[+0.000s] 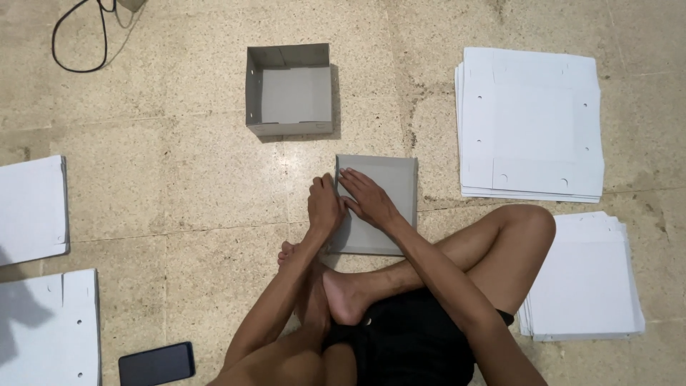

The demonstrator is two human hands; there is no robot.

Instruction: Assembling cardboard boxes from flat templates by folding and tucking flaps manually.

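Ok, my left hand & right hand, fingers flat, press the grey card sheet's left flap; better crease firmly along the fold.

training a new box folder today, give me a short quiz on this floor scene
1. True or false: both hands, left hand and right hand, press on the flat grey cardboard sheet.
2. Which thing lies near the person's left side at the bottom of the view?
A. a dark rectangular phone
B. a pair of scissors
C. a roll of tape
3. Fill in: the open grey cardboard box already folded up stands ____ the hands, farther from the person.

Key: 1 true; 2 A; 3 beyond. The white die-cut card stack lies to the right, apart from both hands.
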